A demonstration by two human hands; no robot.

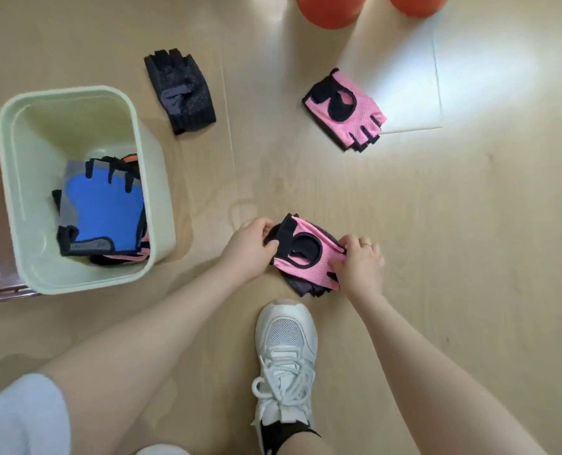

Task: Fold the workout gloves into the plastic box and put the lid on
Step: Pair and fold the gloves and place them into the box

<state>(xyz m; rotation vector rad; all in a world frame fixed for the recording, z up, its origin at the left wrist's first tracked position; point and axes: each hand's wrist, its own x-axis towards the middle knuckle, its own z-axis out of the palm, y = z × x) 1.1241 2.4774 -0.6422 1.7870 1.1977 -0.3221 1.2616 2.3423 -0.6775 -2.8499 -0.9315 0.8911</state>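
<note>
On the floor, the left hand (251, 246) pinches the black strap end of a pink glove (306, 257), and the right hand (360, 264) pinches its other edge. The plastic box (76, 274) at left holds a blue glove (104, 213).
</note>
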